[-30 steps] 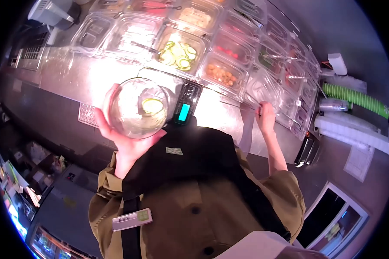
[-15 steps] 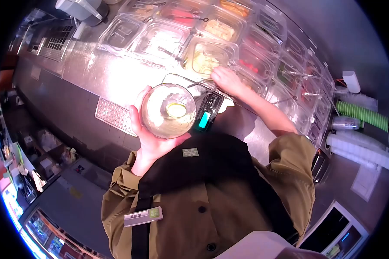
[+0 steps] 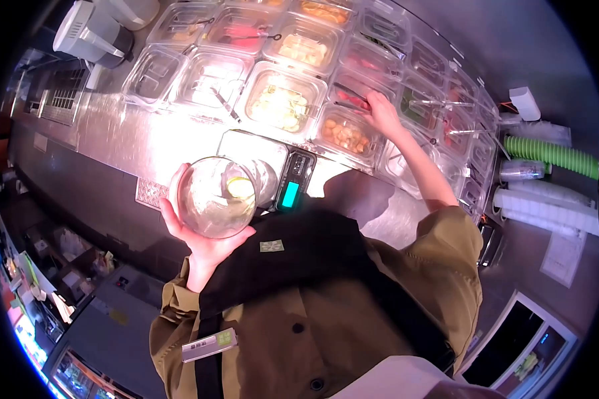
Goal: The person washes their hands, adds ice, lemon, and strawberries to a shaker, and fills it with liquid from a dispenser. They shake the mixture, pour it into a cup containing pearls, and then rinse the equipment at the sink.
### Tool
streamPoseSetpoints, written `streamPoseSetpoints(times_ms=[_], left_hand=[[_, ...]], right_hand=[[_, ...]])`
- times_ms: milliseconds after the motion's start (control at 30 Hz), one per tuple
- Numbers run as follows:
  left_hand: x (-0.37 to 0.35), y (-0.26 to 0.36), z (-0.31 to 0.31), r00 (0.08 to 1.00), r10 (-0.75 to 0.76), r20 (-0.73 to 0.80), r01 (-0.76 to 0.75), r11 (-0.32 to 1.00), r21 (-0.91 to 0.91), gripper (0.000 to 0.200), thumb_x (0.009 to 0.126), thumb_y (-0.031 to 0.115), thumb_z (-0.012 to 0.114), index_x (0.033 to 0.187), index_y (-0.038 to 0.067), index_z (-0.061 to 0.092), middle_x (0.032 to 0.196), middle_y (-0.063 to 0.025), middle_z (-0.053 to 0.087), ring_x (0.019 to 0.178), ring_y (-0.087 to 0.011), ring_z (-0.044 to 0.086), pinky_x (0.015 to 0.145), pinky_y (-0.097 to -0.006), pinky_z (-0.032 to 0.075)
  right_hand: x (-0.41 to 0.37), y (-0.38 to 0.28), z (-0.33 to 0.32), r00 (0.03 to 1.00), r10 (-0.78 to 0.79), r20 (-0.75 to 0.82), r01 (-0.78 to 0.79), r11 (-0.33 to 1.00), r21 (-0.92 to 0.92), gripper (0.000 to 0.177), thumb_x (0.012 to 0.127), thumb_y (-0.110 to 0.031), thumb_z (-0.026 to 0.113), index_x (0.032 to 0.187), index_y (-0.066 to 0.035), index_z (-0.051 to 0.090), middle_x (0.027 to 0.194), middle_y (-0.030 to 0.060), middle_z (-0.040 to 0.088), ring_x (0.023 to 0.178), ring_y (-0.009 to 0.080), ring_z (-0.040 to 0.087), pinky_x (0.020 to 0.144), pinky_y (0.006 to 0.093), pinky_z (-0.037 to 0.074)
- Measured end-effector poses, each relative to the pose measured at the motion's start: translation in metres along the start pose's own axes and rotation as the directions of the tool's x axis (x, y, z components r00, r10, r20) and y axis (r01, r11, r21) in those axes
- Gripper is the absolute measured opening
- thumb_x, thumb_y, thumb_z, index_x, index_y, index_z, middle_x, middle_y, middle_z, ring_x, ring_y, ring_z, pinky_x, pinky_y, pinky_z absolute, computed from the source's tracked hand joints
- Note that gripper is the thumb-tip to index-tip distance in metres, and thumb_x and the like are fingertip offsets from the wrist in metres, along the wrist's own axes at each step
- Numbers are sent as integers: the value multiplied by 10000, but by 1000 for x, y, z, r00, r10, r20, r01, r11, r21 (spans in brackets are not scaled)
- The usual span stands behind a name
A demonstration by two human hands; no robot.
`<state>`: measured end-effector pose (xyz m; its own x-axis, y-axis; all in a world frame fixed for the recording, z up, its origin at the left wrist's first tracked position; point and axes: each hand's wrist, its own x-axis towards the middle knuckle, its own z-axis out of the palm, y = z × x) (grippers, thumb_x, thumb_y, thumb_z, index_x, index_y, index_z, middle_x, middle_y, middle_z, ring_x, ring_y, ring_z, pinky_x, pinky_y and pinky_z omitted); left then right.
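Note:
My left hand [image 3: 209, 249] is wrapped round a clear round cup [image 3: 206, 213], held above the counter's front edge. Inside the cup lies a pale green slice [image 3: 240, 187], perhaps lime or cucumber. My right hand [image 3: 383, 113] reaches over the food tubs, fingers closed on dark tongs [image 3: 350, 98]. The tongs point left over a tub of red pieces [image 3: 359, 85]; whether they grip any food I cannot make out. Close in front sits a tub of light brown chunks [image 3: 345, 136]. A digital scale [image 3: 298, 174] with a lit turquoise display stands between my hands, partly behind the cup.
Left of the right hand is a tub of pale green slices [image 3: 281, 103]. Other tongs [image 3: 226, 105] lie across a neighbouring tub. Several more clear tubs fill the back. A grey-white appliance [image 3: 90, 36] stands at the far left; a green stack of cups [image 3: 552, 153] is on the right.
My right hand has moved from the front of the pale green slices tub to the red pieces tub, further right and back. The view has shifted; the left hand still holds the cup.

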<state>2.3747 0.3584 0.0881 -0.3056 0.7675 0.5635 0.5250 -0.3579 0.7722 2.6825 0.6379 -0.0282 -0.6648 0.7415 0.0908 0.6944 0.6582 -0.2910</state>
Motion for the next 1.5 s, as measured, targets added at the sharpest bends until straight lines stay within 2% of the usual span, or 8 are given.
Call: streamPoseSetpoints(times_ms=[533,700,800,867,1033,1233,1400,1500], left_hand=[[2,2,0,1000,-14,5,13,998,58,1153,624,441,759,1383,133,-51,1342,-258,250,1226,-369,315,1012,-505,264],[0,0,2,1000,-6,-17,7,997,79,1171,612,496,748,1380,139,-61,1342,-253,243,1226,-375,310,1010,-510,267],[0,-1,2,999,13,-29,-10,995,96,1186,598,545,729,1378,154,-74,1346,-250,232,1224,-376,312,1000,-508,283],[-1,-4,11,992,44,-120,-33,995,99,1167,594,631,664,1380,186,-75,1350,-274,199,1211,-388,325,985,-510,307],[8,-2,10,962,193,-194,-155,968,198,1142,585,732,569,1390,185,-27,1315,-362,200,1168,-435,372,947,-515,358],[15,7,-6,939,314,-142,-289,942,168,1081,637,678,594,1394,176,8,1312,-371,192,1193,-469,320,988,-555,278],[18,15,-12,947,300,-116,-292,953,80,1094,642,654,613,1398,161,-5,1306,-383,188,1170,-487,338,976,-552,293],[32,27,-20,981,101,167,-112,992,57,1106,605,609,630,1350,351,-146,1339,-346,195,1186,-456,333,967,-506,312]], right_hand=[[-42,-46,-24,986,-105,133,94,992,82,283,667,-119,623,848,-43,420,764,144,523,739,343,539,600,418,447],[-63,-68,-47,989,-92,119,62,970,234,395,726,-302,656,912,-26,443,764,162,547,712,342,558,586,405,456],[-49,-43,-76,889,389,242,-444,861,248,474,759,-427,617,929,-11,465,763,173,583,700,347,589,596,415,461],[-32,-9,-82,823,514,241,-527,850,-13,502,791,-468,560,961,-3,476,776,182,616,725,341,619,621,428,478],[13,-1,-67,835,358,419,-124,863,-489,349,789,-352,551,901,-26,606,813,142,643,785,291,636,663,391,507],[42,-1,-11,862,252,440,49,822,-568,173,759,-165,520,780,-86,672,786,98,653,764,242,645,644,353,508],[40,-22,-63,868,306,391,-11,800,-600,170,753,-188,537,778,-66,652,787,138,640,753,278,636,644,399,502],[31,-53,-129,934,151,325,22,881,-472,295,731,-306,638,907,-69,641,860,128,631,790,309,614,660,403,484]])
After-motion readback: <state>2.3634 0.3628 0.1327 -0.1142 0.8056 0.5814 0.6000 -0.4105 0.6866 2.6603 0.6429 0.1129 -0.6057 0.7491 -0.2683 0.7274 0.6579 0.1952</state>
